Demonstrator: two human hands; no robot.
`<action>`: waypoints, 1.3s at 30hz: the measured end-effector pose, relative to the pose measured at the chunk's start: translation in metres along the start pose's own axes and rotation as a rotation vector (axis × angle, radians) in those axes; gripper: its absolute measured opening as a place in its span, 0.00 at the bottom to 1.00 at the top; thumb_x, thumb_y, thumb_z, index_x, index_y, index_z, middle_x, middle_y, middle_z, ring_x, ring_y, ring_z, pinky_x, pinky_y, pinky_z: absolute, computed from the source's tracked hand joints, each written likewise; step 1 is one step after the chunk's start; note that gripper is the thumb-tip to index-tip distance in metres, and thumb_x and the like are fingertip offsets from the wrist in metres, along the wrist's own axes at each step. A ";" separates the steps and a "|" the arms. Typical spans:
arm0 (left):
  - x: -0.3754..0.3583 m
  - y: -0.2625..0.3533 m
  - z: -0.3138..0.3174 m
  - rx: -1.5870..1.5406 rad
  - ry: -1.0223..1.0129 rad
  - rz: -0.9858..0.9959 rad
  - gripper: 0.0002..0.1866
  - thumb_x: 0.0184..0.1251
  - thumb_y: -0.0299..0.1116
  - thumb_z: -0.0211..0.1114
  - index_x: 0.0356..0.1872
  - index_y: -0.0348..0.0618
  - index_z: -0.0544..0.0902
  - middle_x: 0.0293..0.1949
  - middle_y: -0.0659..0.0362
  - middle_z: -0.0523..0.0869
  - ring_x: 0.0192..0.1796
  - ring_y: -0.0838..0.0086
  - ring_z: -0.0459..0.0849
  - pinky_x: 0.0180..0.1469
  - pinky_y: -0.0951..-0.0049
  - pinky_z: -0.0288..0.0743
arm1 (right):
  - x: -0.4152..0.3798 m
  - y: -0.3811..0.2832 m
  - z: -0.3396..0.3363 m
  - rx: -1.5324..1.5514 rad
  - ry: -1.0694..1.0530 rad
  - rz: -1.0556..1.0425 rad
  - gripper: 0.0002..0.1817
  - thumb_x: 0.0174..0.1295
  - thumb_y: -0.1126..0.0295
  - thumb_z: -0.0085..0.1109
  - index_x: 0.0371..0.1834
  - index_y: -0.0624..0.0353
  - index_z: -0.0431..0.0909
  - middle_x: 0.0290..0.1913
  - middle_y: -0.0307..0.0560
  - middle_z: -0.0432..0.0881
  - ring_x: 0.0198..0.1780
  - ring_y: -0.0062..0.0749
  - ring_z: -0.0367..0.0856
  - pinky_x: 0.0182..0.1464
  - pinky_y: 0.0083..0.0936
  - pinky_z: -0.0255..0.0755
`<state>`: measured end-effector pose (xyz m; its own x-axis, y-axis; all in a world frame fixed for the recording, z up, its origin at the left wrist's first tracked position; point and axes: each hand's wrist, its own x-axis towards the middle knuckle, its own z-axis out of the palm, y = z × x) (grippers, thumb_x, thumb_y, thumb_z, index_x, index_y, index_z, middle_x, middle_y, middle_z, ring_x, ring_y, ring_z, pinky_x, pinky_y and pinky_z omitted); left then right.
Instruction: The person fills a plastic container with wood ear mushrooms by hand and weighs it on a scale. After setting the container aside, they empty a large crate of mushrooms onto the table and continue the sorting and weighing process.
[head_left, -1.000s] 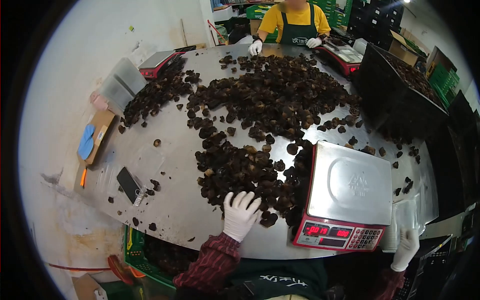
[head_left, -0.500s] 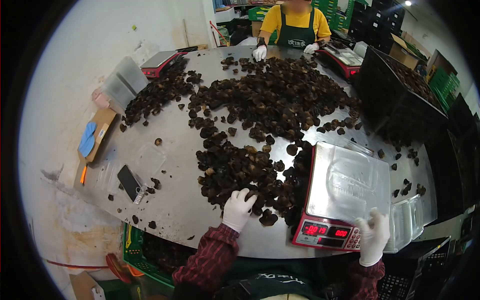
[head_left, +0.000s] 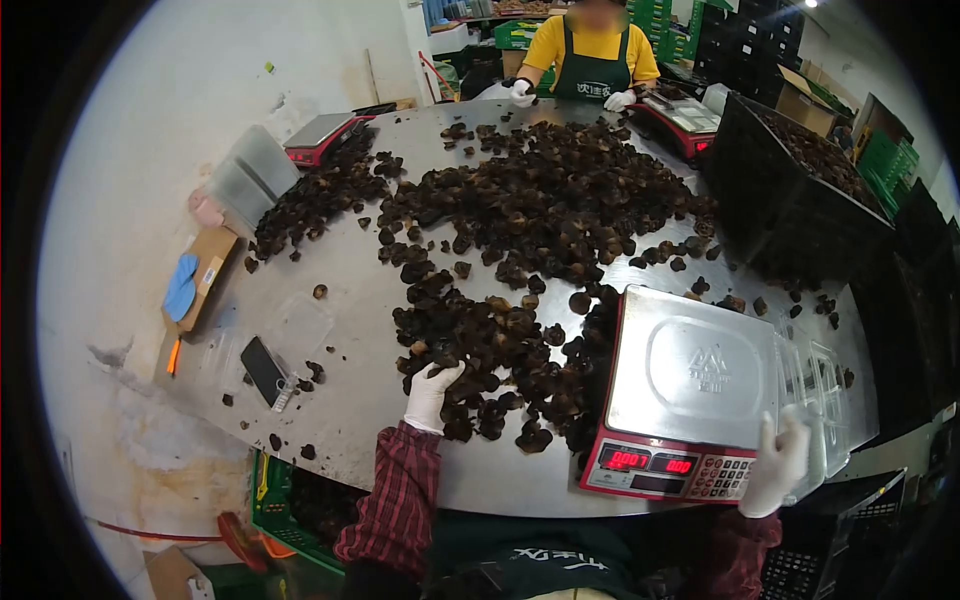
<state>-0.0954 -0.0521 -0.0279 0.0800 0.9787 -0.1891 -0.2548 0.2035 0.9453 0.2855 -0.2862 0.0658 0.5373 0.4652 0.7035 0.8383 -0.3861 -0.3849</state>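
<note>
Meanwhile, a gloved left hand (head_left: 432, 393) closes over dark mushrooms (head_left: 500, 350) heaped on the steel table (head_left: 340, 330), while the right hand (head_left: 778, 466) grips a clear plastic tray (head_left: 815, 400) beside the red scale (head_left: 690, 395)

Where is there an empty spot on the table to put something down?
Bare metal lies between the phone and the near mushroom pile, by the left hand. The scale platform is bare too. The table middle is crowded with mushrooms.
</note>
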 end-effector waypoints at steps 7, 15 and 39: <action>-0.005 0.006 -0.006 -0.369 -0.092 -0.308 0.09 0.64 0.37 0.66 0.44 0.52 0.80 0.39 0.64 0.86 0.40 0.74 0.86 0.37 0.73 0.79 | 0.030 0.050 0.023 -0.327 -0.282 0.027 0.23 0.53 0.63 0.68 0.51 0.61 0.76 0.42 0.55 0.82 0.40 0.51 0.82 0.41 0.39 0.74; -0.016 0.009 -0.013 -0.421 -0.073 -0.320 0.13 0.65 0.36 0.63 0.50 0.52 0.78 0.47 0.64 0.83 0.49 0.73 0.83 0.44 0.73 0.78 | 0.039 0.062 0.033 -0.182 -0.169 -0.002 0.19 0.58 0.62 0.62 0.50 0.59 0.76 0.38 0.56 0.82 0.40 0.53 0.81 0.41 0.39 0.74; -0.013 0.001 -0.044 0.109 -0.349 0.194 0.26 0.70 0.24 0.48 0.69 0.48 0.61 0.66 0.59 0.68 0.64 0.67 0.71 0.58 0.65 0.72 | 0.132 0.213 0.118 -0.708 -0.650 0.106 0.10 0.53 0.64 0.61 0.32 0.57 0.85 0.34 0.55 0.85 0.40 0.48 0.84 0.44 0.40 0.77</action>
<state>-0.1395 -0.0631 -0.0367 0.3674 0.9267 0.0787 -0.1954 -0.0058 0.9807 0.5459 -0.2125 0.0061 0.7316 0.6680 0.1358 0.6469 -0.7432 0.1711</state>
